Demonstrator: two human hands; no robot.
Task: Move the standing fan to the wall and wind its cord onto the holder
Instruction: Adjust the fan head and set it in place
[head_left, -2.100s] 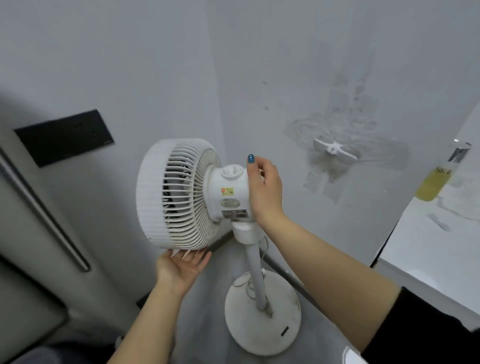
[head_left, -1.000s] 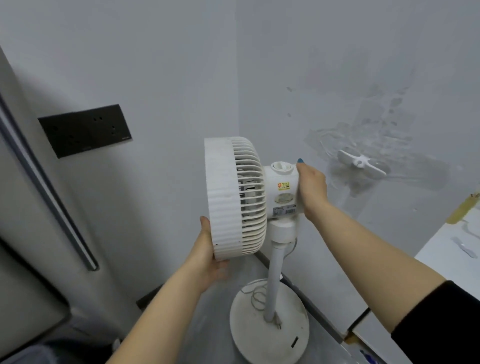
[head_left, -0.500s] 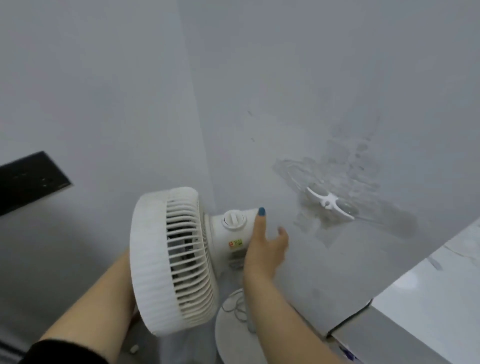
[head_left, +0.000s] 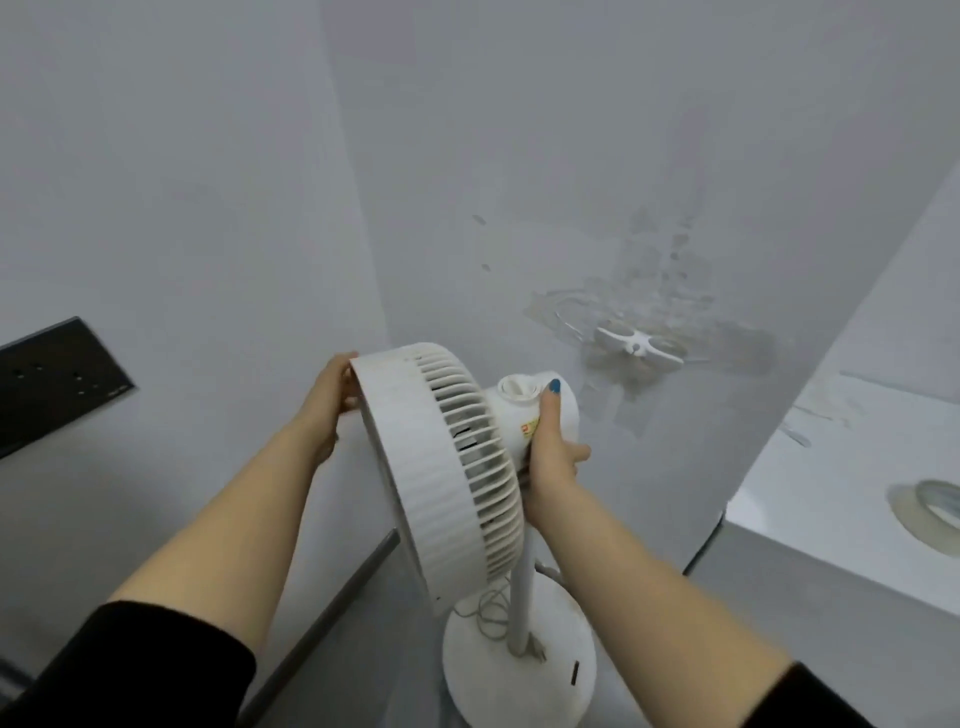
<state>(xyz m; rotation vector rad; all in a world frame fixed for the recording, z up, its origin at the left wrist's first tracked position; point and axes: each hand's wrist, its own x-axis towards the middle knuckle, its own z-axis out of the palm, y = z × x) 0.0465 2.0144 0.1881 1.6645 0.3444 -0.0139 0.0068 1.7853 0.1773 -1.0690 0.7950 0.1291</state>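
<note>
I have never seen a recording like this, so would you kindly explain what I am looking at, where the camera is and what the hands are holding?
There is no machine here: a person works with bare hands, and the one picture comes from a camera worn on the head, looking forward and down, so both forearms reach in from below. The left hand grips the front rim of the standing fan, and the right hand wraps round the motor housing behind its grille. The fan's round base stands on the floor in a room corner, with the cord lying in loose loops on it. On the wall beyond is a small white cross-shaped holder. A black socket panel sits on the left wall; a white counter is at the right.
</note>
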